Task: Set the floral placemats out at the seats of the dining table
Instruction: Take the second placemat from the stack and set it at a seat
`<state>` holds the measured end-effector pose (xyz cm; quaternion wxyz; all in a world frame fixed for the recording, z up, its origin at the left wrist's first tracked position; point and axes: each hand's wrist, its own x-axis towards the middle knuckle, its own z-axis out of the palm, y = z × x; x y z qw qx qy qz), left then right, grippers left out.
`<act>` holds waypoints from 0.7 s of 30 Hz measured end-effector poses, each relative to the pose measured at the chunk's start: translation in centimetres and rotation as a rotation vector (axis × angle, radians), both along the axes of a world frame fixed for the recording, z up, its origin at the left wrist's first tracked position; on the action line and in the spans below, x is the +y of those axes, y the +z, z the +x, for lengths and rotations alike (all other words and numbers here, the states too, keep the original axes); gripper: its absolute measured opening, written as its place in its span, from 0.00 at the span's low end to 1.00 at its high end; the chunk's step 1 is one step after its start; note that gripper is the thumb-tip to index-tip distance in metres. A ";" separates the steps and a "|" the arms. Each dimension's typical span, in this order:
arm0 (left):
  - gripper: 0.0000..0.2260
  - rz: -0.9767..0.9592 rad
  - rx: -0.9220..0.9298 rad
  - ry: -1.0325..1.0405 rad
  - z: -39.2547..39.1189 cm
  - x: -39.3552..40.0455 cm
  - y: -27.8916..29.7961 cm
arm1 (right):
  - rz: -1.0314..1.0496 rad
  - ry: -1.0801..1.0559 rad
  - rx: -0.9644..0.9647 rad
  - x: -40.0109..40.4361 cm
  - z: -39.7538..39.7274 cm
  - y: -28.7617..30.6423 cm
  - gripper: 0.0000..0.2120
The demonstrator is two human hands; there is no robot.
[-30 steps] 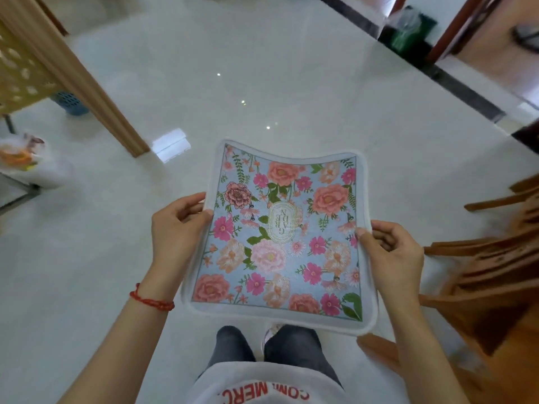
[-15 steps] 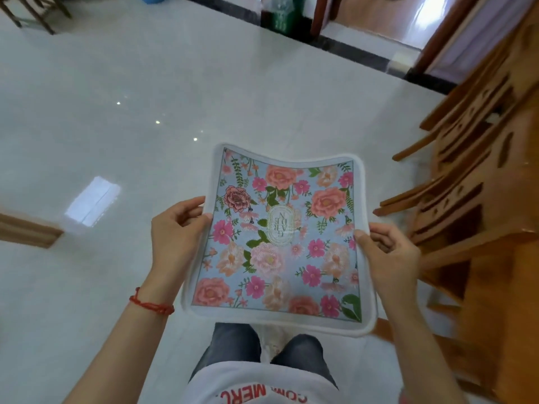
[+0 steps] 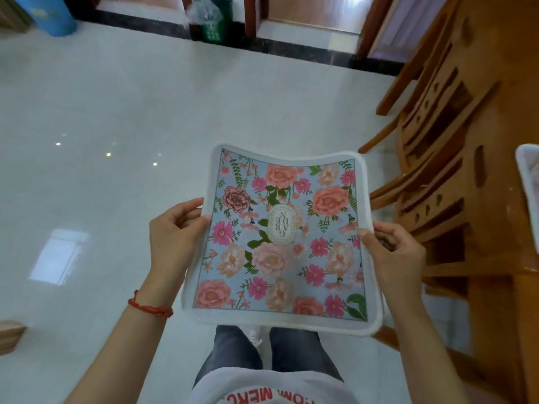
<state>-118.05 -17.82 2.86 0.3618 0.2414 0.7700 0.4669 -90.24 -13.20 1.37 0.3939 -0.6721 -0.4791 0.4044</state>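
Flowery mat held flat over white floor, left hand gripping its left edge, right hand gripping its right edge, wooden chairs just right of mat

Floral placemat held level over white tiled floor, print up, white border. Left hand pinches left edge, right hand pinches right edge; thumbs on top. Red cord bracelet on left wrist. Wooden chairs at right. Second placemat's edge on wooden table, far right.
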 end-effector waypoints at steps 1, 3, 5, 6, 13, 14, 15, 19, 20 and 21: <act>0.11 0.001 0.000 -0.011 0.0 1.5 -0.1 | 0.000 -0.013 0.000 1.2 0.1 0.0 0.05; 0.11 0.010 -0.004 -0.028 0.3 4.8 -0.3 | 0.004 -0.036 -0.002 4.0 0.4 -0.1 0.05; 0.10 0.023 0.001 -0.044 0.8 8.3 -0.4 | 0.019 -0.035 -0.003 7.1 0.7 -0.1 0.05; 0.10 0.028 0.008 -0.048 1.0 10.1 -0.5 | 0.023 -0.032 0.004 8.7 0.8 -0.1 0.05; 0.09 0.051 0.039 -0.058 3.0 22.2 -0.1 | 0.028 -0.039 0.043 20.1 2.2 1.3 0.04; 0.09 0.056 0.035 -0.058 3.3 23.8 0.0 | 0.031 -0.040 0.047 21.6 2.4 1.6 0.05; 0.09 0.057 0.031 -0.061 3.4 25.3 0.1 | 0.032 -0.044 0.055 23.0 2.6 1.9 0.07; 0.10 0.053 0.027 -0.084 3.7 30.6 0.3 | 0.031 -0.055 0.071 27.9 3.0 2.3 0.08; 0.10 0.054 0.026 -0.090 3.7 31.8 0.3 | 0.033 -0.062 0.073 29.0 3.1 2.3 0.08; 0.10 0.052 0.026 -0.099 3.6 33.3 0.2 | 0.035 -0.072 0.075 30.2 3.1 2.2 0.07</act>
